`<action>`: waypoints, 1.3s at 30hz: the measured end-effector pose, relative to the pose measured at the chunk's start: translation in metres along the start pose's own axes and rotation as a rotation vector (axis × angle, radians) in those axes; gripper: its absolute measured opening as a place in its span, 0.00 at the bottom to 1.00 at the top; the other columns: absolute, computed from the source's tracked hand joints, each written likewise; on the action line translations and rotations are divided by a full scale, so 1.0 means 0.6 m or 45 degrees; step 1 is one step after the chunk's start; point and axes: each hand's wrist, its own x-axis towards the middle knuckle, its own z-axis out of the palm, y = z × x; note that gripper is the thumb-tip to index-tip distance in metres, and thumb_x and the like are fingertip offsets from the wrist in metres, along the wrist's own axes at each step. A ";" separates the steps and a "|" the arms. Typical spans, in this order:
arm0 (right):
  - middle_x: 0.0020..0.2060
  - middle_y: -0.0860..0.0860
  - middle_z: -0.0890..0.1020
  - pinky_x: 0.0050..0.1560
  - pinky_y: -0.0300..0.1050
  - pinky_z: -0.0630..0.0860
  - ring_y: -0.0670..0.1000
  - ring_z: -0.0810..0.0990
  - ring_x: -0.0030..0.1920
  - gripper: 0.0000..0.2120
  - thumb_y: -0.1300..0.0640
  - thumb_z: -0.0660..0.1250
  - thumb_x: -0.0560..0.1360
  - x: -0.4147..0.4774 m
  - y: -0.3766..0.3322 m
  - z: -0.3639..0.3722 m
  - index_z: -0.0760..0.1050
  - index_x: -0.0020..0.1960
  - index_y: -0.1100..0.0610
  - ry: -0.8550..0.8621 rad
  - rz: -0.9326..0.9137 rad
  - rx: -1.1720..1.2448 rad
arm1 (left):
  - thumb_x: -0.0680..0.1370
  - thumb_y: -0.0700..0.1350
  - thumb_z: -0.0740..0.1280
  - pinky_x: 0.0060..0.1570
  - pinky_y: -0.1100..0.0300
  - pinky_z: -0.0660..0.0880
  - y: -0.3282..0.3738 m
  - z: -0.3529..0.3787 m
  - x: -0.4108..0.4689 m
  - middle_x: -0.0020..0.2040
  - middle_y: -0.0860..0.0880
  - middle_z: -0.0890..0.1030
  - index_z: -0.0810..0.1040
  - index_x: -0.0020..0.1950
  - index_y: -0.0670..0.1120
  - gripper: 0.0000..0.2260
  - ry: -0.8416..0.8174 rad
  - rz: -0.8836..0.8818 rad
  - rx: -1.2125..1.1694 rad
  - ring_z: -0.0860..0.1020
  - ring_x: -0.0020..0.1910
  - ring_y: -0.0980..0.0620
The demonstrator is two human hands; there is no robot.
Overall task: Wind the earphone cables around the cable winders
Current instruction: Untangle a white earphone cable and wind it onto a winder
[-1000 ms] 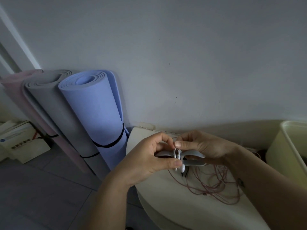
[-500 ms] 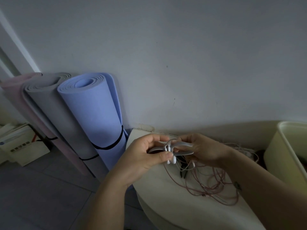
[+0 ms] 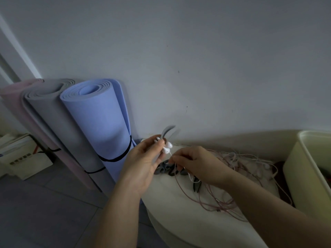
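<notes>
At centre frame the left hand [image 3: 143,163] has its grip clamped on a grey cable winder [image 3: 167,131], fingers curled round its lower part while one curved arm sticks up above them, blurred. Two white earbuds [image 3: 168,146] sit pressed against the winder at the fingertips. Just to the right and slightly lower, the right hand [image 3: 195,163] has its grip pinched together on the thin white cable [image 3: 172,155] that runs down from the earbuds; the two hands are close but apart. Below and between them, a few spare winders [image 3: 162,169] in grey lie on the rounded cream surface [image 3: 179,221], with a darker piece [image 3: 197,187] beside them, too dim to tell its kind. A loose tangle of pink cables [image 3: 223,197] spreads over the surface to the right of centre, partly under the right forearm. At the right edge stands a pale yellow bin [image 3: 308,176], next to the surface. On the left, three rolled mats lean against the wall [image 3: 197,68]: a blue mat [image 3: 100,126] nearest the surface, then a grey mat [image 3: 53,122], then a pink mat [image 3: 16,104]. A white box [image 3: 23,158] sits on the tiled floor [image 3: 44,212] at lower left.
</notes>
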 end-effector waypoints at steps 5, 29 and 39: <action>0.44 0.41 0.80 0.38 0.32 0.76 0.43 0.81 0.40 0.11 0.53 0.63 0.78 -0.001 0.000 0.007 0.76 0.60 0.49 0.306 -0.023 -0.010 | 0.77 0.39 0.66 0.44 0.64 0.77 -0.013 0.007 0.013 0.39 0.50 0.84 0.79 0.49 0.42 0.03 0.160 -0.085 -0.127 0.81 0.39 0.58; 0.40 0.42 0.84 0.34 0.36 0.72 0.45 0.75 0.29 0.03 0.54 0.74 0.71 -0.005 0.001 -0.022 0.82 0.43 0.49 0.473 -0.161 0.214 | 0.74 0.40 0.70 0.52 0.57 0.79 -0.030 0.027 -0.001 0.48 0.41 0.84 0.81 0.52 0.39 0.08 0.155 -0.149 -0.042 0.82 0.47 0.49; 0.37 0.42 0.84 0.34 0.29 0.69 0.39 0.76 0.30 0.03 0.54 0.74 0.69 -0.003 -0.004 -0.034 0.83 0.43 0.48 0.450 -0.218 0.082 | 0.70 0.42 0.72 0.51 0.55 0.79 -0.024 0.019 -0.001 0.45 0.43 0.84 0.81 0.52 0.38 0.13 0.091 -0.098 0.039 0.81 0.43 0.49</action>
